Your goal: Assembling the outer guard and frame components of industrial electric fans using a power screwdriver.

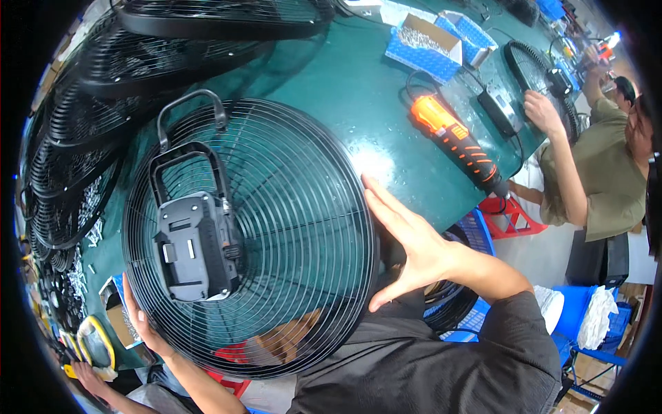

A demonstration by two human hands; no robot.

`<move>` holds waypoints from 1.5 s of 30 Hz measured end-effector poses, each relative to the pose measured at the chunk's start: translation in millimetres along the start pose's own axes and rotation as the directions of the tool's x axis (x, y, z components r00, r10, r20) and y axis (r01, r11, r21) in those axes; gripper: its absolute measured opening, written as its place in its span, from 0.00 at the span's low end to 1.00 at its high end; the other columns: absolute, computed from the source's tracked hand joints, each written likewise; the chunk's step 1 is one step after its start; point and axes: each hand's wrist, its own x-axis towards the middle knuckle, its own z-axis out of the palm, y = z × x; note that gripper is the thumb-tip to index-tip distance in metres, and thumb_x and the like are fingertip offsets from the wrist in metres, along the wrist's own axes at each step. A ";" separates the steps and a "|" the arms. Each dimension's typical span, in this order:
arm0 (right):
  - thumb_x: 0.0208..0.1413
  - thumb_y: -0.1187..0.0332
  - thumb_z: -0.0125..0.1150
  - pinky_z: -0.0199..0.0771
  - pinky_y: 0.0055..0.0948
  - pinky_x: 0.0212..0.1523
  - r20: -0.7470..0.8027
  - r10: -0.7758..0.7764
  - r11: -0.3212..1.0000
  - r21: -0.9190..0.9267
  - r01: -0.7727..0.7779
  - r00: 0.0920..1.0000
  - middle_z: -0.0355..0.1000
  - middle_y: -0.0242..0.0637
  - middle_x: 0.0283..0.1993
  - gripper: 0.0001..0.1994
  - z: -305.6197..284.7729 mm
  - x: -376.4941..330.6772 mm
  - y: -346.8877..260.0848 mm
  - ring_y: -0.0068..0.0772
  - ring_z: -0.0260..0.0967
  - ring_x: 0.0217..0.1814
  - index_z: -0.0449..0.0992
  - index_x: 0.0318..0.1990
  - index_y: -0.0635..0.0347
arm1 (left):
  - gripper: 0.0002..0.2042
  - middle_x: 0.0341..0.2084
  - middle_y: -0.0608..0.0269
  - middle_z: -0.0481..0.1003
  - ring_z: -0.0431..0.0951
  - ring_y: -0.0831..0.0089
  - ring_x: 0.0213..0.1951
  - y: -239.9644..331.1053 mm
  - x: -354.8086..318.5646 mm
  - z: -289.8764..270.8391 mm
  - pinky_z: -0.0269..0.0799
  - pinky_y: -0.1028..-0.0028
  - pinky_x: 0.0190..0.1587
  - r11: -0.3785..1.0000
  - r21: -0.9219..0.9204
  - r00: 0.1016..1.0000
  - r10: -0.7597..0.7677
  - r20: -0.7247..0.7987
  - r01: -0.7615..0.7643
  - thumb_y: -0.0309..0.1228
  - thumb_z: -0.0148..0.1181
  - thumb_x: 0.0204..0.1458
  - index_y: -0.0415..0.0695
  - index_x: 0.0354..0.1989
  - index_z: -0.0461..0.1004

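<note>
A round black wire fan guard point(296, 228), with a dark grey battery base or motor housing point(193, 245) and a loop handle point(189, 155) at its left side, stands tilted between my hands. It overhangs the near edge of the green table. My right hand point(420, 245) spans the right rim, with thumb and fingers spread wide and their tips against it. On the lower left rim rests my left hand point(148, 331), fingers lying along the outside; its thumb is hidden. Right of the fan lies an orange and black power screwdriver point(455, 138).
Several black fan guards point(89, 131) are stacked along the left. Blue boxes of screws point(424, 52) sit at the back of the table point(345, 76). A black power adapter point(500, 110) lies right. A co-worker point(593, 159) handles another fan; another person's hand point(89, 379) shows lower left.
</note>
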 end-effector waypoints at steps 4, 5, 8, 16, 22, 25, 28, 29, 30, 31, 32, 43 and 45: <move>0.28 0.46 0.81 0.51 0.45 0.72 -0.031 0.039 0.998 0.046 -0.038 0.999 0.39 0.61 0.74 0.67 -10.6 -4.4 16.0 0.58 0.42 0.76 0.41 0.71 0.70 | 0.41 0.69 0.47 0.52 0.51 0.61 0.70 -0.7 -4.2 -4.3 0.38 0.64 0.71 0.998 0.058 1.000 -0.004 0.003 0.004 0.48 0.46 0.53 0.31 0.70 0.47; 0.28 0.46 0.81 0.51 0.45 0.72 -0.041 0.033 0.998 0.055 -0.031 0.999 0.39 0.61 0.74 0.67 -12.6 -4.3 19.0 0.58 0.42 0.76 0.41 0.71 0.70 | 0.38 0.68 0.48 0.54 0.54 0.61 0.69 -1.0 -6.4 -6.1 0.42 0.65 0.71 0.996 0.084 0.999 0.027 0.032 -0.029 0.45 0.45 0.55 0.33 0.71 0.47; 0.29 0.49 0.80 0.51 0.41 0.72 0.015 0.076 0.993 0.092 -0.077 0.997 0.40 0.57 0.75 0.66 -13.6 -3.4 25.9 0.55 0.44 0.76 0.40 0.71 0.70 | 0.38 0.70 0.50 0.50 0.46 0.62 0.72 -6.5 -8.8 -17.4 0.33 0.64 0.72 0.960 0.279 1.000 0.021 0.015 -0.025 0.46 0.44 0.56 0.33 0.71 0.47; 0.29 0.51 0.81 0.52 0.40 0.72 -0.032 0.047 0.987 0.158 -0.042 0.998 0.43 0.55 0.74 0.65 -10.9 -6.2 35.5 0.52 0.46 0.76 0.41 0.71 0.69 | 0.42 0.69 0.52 0.53 0.51 0.63 0.70 -28.0 -13.3 -56.6 0.38 0.64 0.71 0.924 0.382 0.999 0.029 -0.024 -0.017 0.52 0.49 0.54 0.35 0.71 0.48; 0.28 0.55 0.81 0.53 0.39 0.72 -0.051 0.034 0.979 0.200 -0.023 0.998 0.44 0.57 0.74 0.64 -9.7 -7.6 36.4 0.52 0.44 0.76 0.42 0.71 0.69 | 0.41 0.69 0.50 0.51 0.51 0.62 0.70 -25.2 -22.6 -47.2 0.38 0.64 0.71 0.992 0.082 0.992 -0.087 -0.096 0.095 0.46 0.49 0.51 0.33 0.70 0.47; 0.28 0.56 0.82 0.54 0.39 0.72 -0.066 0.024 0.979 0.204 -0.010 0.998 0.44 0.58 0.74 0.64 -8.3 -8.5 36.9 0.53 0.45 0.75 0.43 0.71 0.70 | 0.41 0.69 0.49 0.52 0.51 0.61 0.70 -22.6 -23.2 -42.8 0.38 0.64 0.71 0.989 -0.058 0.986 -0.140 -0.096 0.134 0.45 0.49 0.51 0.32 0.70 0.47; 0.29 0.55 0.81 0.55 0.40 0.71 -0.077 -0.003 0.981 0.192 0.018 0.997 0.45 0.58 0.73 0.62 -7.5 -7.7 37.2 0.54 0.47 0.75 0.45 0.70 0.70 | 0.42 0.68 0.48 0.52 0.52 0.60 0.69 -19.9 -21.4 -37.4 0.39 0.65 0.71 0.995 0.082 0.991 -0.049 -0.124 0.059 0.44 0.49 0.49 0.31 0.70 0.47; 0.30 0.54 0.81 0.56 0.41 0.70 -0.092 -0.012 0.981 0.193 0.030 0.996 0.46 0.58 0.73 0.61 -7.6 -7.3 37.1 0.55 0.47 0.75 0.46 0.70 0.71 | 0.42 0.68 0.48 0.52 0.52 0.60 0.69 -17.8 -21.4 -35.0 0.39 0.64 0.71 0.986 0.165 0.995 -0.020 -0.101 0.036 0.45 0.50 0.49 0.31 0.70 0.47; 0.30 0.54 0.81 0.56 0.41 0.70 -0.080 -0.018 0.983 0.181 0.032 0.997 0.46 0.58 0.73 0.61 -8.1 -7.1 36.4 0.55 0.47 0.75 0.46 0.70 0.71 | 0.43 0.68 0.48 0.52 0.52 0.60 0.69 -16.6 -20.2 -31.8 0.39 0.64 0.71 0.979 0.203 0.996 -0.007 -0.092 0.026 0.45 0.50 0.49 0.31 0.70 0.47; 0.30 0.53 0.81 0.57 0.41 0.70 -0.088 -0.022 0.983 0.177 0.037 0.996 0.46 0.59 0.73 0.61 -7.9 -6.4 36.1 0.55 0.48 0.74 0.48 0.69 0.71 | 0.43 0.68 0.48 0.52 0.52 0.60 0.69 -14.8 -19.8 -28.6 0.39 0.64 0.71 0.971 0.240 0.997 0.006 -0.083 0.014 0.46 0.50 0.49 0.31 0.70 0.47; 0.31 0.53 0.81 0.57 0.41 0.69 -0.093 -0.016 0.983 0.179 0.033 0.996 0.47 0.59 0.72 0.60 -8.7 -6.5 35.1 0.56 0.49 0.74 0.49 0.69 0.71 | 0.43 0.68 0.48 0.52 0.52 0.60 0.69 -13.5 -18.1 -25.4 0.39 0.64 0.71 0.974 0.227 0.998 0.019 -0.061 -0.005 0.46 0.51 0.49 0.31 0.70 0.47; 0.30 0.51 0.82 0.56 0.45 0.69 -0.130 -0.025 0.991 0.131 0.042 0.991 0.51 0.60 0.71 0.58 -26.9 -1.7 18.6 0.56 0.52 0.73 0.55 0.68 0.70 | 0.47 0.68 0.47 0.53 0.53 0.60 0.69 -0.5 -13.2 -3.3 0.42 0.64 0.70 0.984 0.179 0.998 0.018 -0.055 -0.008 0.52 0.55 0.47 0.32 0.70 0.48; 0.32 0.53 0.82 0.57 0.45 0.68 -0.228 0.013 0.990 -0.134 -0.044 0.974 0.56 0.59 0.69 0.52 -43.7 -6.0 12.6 0.55 0.53 0.72 0.60 0.65 0.68 | 0.42 0.68 0.47 0.53 0.52 0.60 0.70 13.7 -17.2 3.1 0.43 0.63 0.70 0.967 0.254 0.996 0.041 -0.077 -0.020 0.47 0.55 0.51 0.31 0.69 0.50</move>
